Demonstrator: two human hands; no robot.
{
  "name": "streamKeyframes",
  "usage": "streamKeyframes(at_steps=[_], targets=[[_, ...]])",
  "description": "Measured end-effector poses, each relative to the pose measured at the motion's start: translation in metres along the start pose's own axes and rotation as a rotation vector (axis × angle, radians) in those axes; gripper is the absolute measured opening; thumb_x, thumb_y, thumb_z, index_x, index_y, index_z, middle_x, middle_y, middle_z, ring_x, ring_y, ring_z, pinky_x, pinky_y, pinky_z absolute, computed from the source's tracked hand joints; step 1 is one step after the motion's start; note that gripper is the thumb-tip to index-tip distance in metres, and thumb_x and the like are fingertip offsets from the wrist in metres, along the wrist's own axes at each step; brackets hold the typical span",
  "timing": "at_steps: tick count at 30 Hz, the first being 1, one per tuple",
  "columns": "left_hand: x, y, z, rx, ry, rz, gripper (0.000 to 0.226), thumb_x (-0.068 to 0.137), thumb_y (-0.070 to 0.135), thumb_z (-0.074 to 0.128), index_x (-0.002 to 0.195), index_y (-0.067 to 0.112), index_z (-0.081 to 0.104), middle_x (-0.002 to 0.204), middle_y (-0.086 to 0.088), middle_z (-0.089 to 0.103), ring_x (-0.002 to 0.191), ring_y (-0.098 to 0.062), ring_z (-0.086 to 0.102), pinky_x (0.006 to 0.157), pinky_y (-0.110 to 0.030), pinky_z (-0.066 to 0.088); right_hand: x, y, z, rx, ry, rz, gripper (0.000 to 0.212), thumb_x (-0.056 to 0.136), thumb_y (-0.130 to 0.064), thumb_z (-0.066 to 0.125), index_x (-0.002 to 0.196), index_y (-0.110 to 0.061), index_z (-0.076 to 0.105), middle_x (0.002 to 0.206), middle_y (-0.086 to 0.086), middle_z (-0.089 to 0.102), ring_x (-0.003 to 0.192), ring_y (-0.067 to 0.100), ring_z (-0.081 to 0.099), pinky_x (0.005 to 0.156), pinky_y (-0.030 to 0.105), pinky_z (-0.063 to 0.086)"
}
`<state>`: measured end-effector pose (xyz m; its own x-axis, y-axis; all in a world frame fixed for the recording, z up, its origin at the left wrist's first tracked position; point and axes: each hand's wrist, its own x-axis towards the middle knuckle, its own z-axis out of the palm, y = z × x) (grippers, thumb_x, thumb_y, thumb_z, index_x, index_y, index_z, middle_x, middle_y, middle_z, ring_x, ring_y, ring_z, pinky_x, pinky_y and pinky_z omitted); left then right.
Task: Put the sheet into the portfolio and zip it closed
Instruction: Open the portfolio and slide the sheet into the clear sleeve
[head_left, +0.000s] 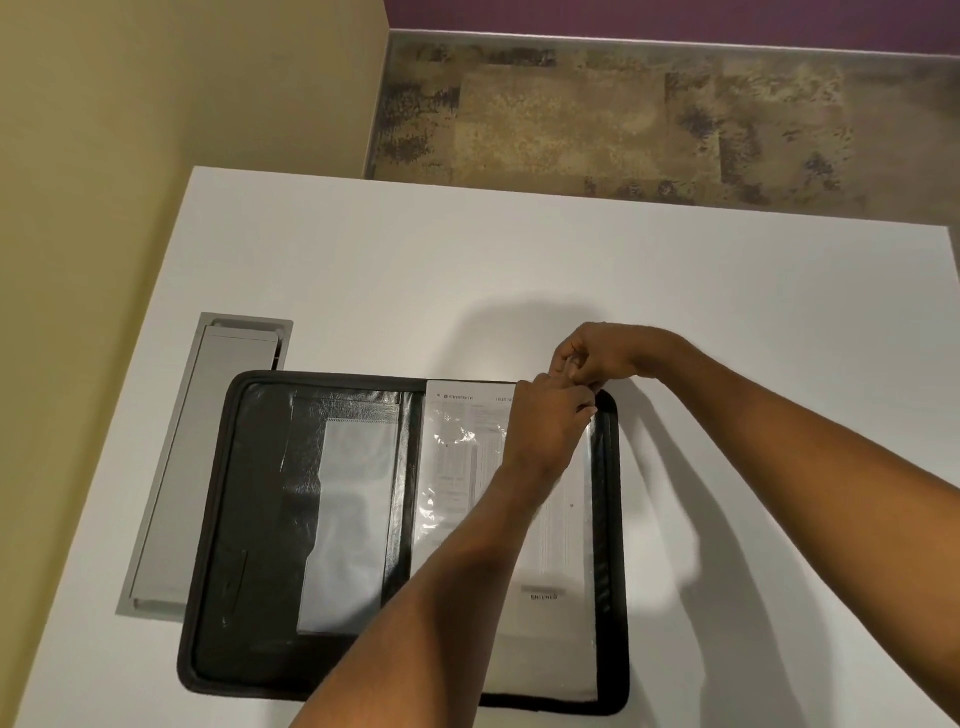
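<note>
A black zip portfolio (249, 519) lies open and flat on the white table (363, 270). A printed sheet (462, 467) lies on its right half, inside or under a clear plastic sleeve. My left hand (545, 426) rests on the sheet's top right part, fingers pinched at the top edge. My right hand (592, 353) meets it at the portfolio's top right corner, fingers pinched on the same edge. What exactly the fingertips hold is hidden. A pale sleeve (353, 519) sits in the left half.
A grey cable hatch (208, 441) is set into the table left of the portfolio, partly under it. A beige wall stands at the left. Patterned carpet (623, 119) lies beyond the table's far edge.
</note>
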<state>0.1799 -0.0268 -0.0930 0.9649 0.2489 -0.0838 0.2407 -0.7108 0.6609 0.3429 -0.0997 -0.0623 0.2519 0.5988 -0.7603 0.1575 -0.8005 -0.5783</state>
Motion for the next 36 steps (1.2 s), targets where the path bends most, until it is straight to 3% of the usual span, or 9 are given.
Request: streamKeyframes(at_steps=[4, 8, 11, 18, 23, 26, 29, 33, 36], targets=[[-0.004, 0.0, 0.0, -0.064, -0.003, 0.005, 0.021, 0.099, 0.019, 0.063, 0.093, 0.017, 0.083, 0.087, -0.004, 0.077, 0.078, -0.021, 0.067, 0.083, -0.042, 0.053, 0.0, -0.008, 0.004, -0.085, -0.118, 0.05, 0.038, 0.09, 0.013, 0.058, 0.094, -0.017, 0.081, 0.086, 0.001, 0.077, 0.083, 0.019, 0.072, 0.082, 0.032, 0.062], [-0.008, 0.0, 0.001, -0.111, 0.03, 0.005, 0.023, 0.098, 0.014, 0.062, 0.086, 0.015, 0.082, 0.079, -0.002, 0.074, 0.071, -0.02, 0.064, 0.079, -0.043, 0.055, 0.002, -0.017, 0.007, -0.214, -0.19, 0.102, 0.049, 0.088, 0.017, 0.051, 0.107, -0.017, 0.081, 0.1, -0.002, 0.077, 0.101, 0.024, 0.072, 0.095, 0.039, 0.061], [-0.008, 0.0, 0.001, -0.075, 0.052, 0.015, 0.022, 0.097, 0.017, 0.063, 0.088, 0.018, 0.083, 0.084, 0.0, 0.076, 0.076, -0.018, 0.064, 0.081, -0.039, 0.051, 0.0, -0.02, 0.008, -0.217, -0.233, 0.064, 0.05, 0.087, 0.019, 0.051, 0.093, -0.022, 0.078, 0.098, 0.0, 0.075, 0.097, 0.022, 0.07, 0.095, 0.039, 0.06], [0.004, -0.004, -0.011, -0.106, -0.087, 0.022, 0.018, 0.096, 0.019, 0.066, 0.096, 0.02, 0.084, 0.1, 0.002, 0.078, 0.088, -0.017, 0.07, 0.085, -0.038, 0.051, -0.026, 0.005, 0.005, -0.091, -0.142, -0.055, 0.044, 0.084, 0.007, 0.066, 0.121, -0.016, 0.068, 0.115, 0.003, 0.073, 0.112, 0.028, 0.068, 0.1, 0.041, 0.054], [0.017, -0.013, -0.025, -0.166, -0.25, 0.062, 0.015, 0.089, 0.007, 0.072, 0.101, 0.01, 0.082, 0.101, -0.01, 0.077, 0.092, -0.022, 0.07, 0.077, -0.027, 0.046, -0.034, 0.023, 0.029, 0.009, 0.012, -0.154, 0.029, 0.075, -0.006, 0.085, 0.098, -0.011, 0.069, 0.098, 0.013, 0.073, 0.098, 0.038, 0.067, 0.093, 0.053, 0.053], [0.02, -0.019, -0.031, -0.321, -0.218, 0.042, 0.014, 0.09, -0.001, 0.07, 0.099, 0.004, 0.079, 0.096, -0.008, 0.077, 0.084, -0.009, 0.069, 0.077, -0.016, 0.051, -0.035, 0.031, 0.04, 0.085, 0.141, -0.201, 0.02, 0.078, -0.008, 0.083, 0.092, -0.012, 0.069, 0.091, 0.015, 0.07, 0.085, 0.034, 0.066, 0.086, 0.055, 0.054], [0.02, -0.024, -0.035, -0.378, -0.221, 0.008, 0.015, 0.089, -0.002, 0.072, 0.1, 0.005, 0.077, 0.091, -0.001, 0.073, 0.07, 0.009, 0.063, 0.067, -0.005, 0.047, -0.033, 0.038, 0.046, 0.089, 0.207, -0.203, 0.017, 0.081, -0.007, 0.08, 0.095, -0.011, 0.07, 0.087, 0.01, 0.072, 0.077, 0.018, 0.063, 0.08, 0.049, 0.054], [0.018, -0.041, -0.042, -0.302, -0.26, -0.013, 0.012, 0.09, 0.007, 0.075, 0.101, 0.01, 0.078, 0.09, 0.001, 0.074, 0.077, -0.003, 0.066, 0.073, -0.02, 0.054, -0.029, 0.038, 0.05, 0.001, 0.225, -0.209, 0.015, 0.082, -0.009, 0.079, 0.09, -0.021, 0.076, 0.077, -0.003, 0.072, 0.066, 0.006, 0.059, 0.072, 0.029, 0.049], [0.01, -0.059, -0.051, -0.209, -0.283, -0.016, 0.013, 0.088, 0.01, 0.076, 0.101, 0.013, 0.077, 0.085, 0.008, 0.072, 0.071, 0.001, 0.061, 0.071, -0.022, 0.049, -0.028, 0.039, 0.052, -0.041, 0.266, -0.216, 0.015, 0.086, -0.01, 0.076, 0.086, -0.025, 0.078, 0.079, -0.007, 0.075, 0.072, 0.003, 0.066, 0.074, 0.024, 0.051]])
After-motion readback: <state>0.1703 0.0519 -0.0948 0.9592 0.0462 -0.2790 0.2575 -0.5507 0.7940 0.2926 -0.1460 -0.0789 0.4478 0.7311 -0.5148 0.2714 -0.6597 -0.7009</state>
